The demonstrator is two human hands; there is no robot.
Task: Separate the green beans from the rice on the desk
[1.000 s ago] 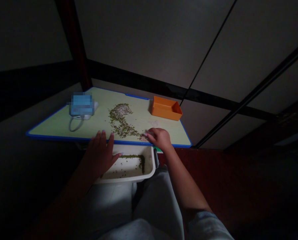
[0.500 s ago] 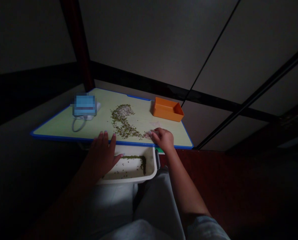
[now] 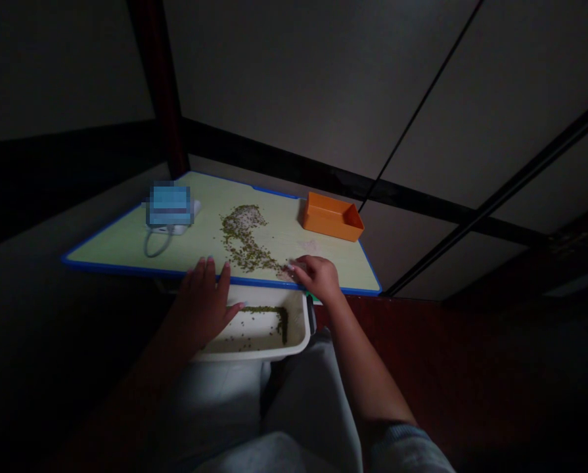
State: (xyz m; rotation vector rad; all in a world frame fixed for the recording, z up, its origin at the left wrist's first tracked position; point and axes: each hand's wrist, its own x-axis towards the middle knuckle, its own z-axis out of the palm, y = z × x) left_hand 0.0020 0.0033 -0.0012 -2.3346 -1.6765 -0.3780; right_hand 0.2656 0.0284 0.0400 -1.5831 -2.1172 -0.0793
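Observation:
My left hand (image 3: 202, 309) rests with fingers spread over the front edge of a pale green tabletop (image 3: 126, 246) with a blue rim, its thumb reaching over the basin below. My right hand (image 3: 322, 278) is at the tabletop's front right, fingers curled and thumb against them; what lies between the fingertips is too small to make out. By those fingertips ends a scattered trail of small green beans (image 3: 247, 253), mixed with whitish grains (image 3: 246, 218) that are thickest at the far end. A white basin (image 3: 274, 355) sits under the edge, with green beans along its inner side and corner.
An orange open box (image 3: 330, 226) stands at the back right of the tabletop. On the left lies a blurred-out device (image 3: 170, 207) with a looped cable (image 3: 158, 253). Dark cabinet panels (image 3: 294, 85) rise behind. A reddish floor (image 3: 412, 355) shows at right.
The view has shifted slightly. My right hand's fingertips move a little about the near end of the trail. My left hand stays in place on the edge.

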